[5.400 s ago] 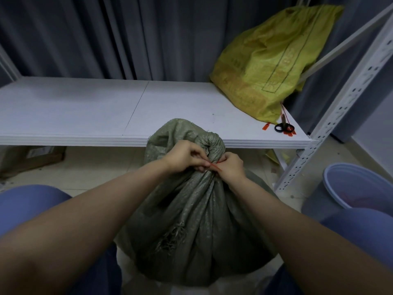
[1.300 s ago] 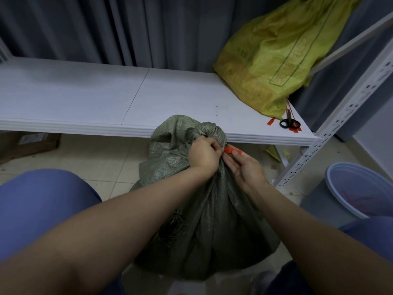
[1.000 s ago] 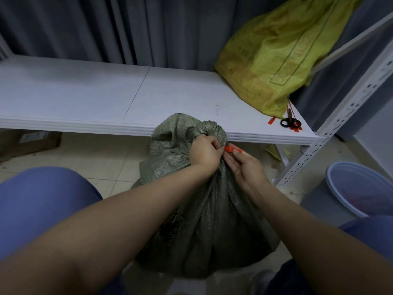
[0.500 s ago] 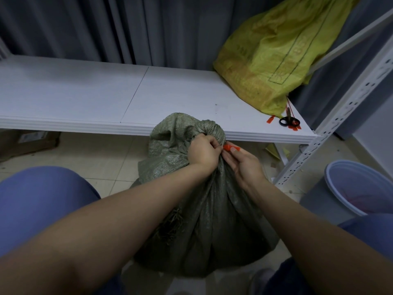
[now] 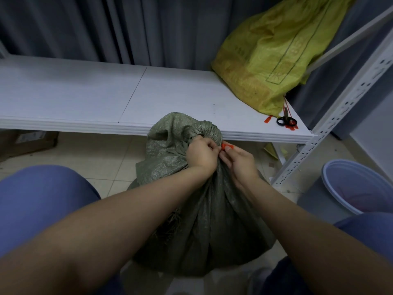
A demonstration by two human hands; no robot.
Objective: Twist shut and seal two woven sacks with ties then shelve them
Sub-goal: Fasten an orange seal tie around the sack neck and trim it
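Fingers (image 5: 209, 145) of our left hand (image 5: 202, 155): curled tight round the twisted neck (image 5: 207, 129) of the grey-green sack (image 5: 202, 220), gripping it just below the bunched top. Fingers of our right hand (image 5: 239, 165): thumb and forefinger pinching the tab of the orange tie (image 5: 225, 146), touching the fingers of the left hand. Grey-green sack: standing on the floor (image 5: 95, 154) between our knees, its top level with the front edge of the shelf (image 5: 85, 96) and just before it. Neck: long axis roughly upright, leaning a little away from us toward the shelf. Orange tie: only the tab shows, on the right side of the neck; the band round the neck is hidden under the left hand, so we cannot tell whether it is threaded or locked. Governing relation: the tab lies to the right of the neck, directly at the right fingertips, so the right hand is the nearer; we judge that the drawing-tight falls to it, pulling sideways across the neck's axis while the left holds the twist. Yellow sack (image 5: 272, 58): already on the shelf at its right end, leaning back toward the curtain (image 5: 106, 28); whether it is tied we cannot tell. Beside its foot: black scissors (image 5: 286, 120) and spare ties (image 5: 268, 119), well apart from our hands. Bucket (image 5: 357, 188): on the floor at right.
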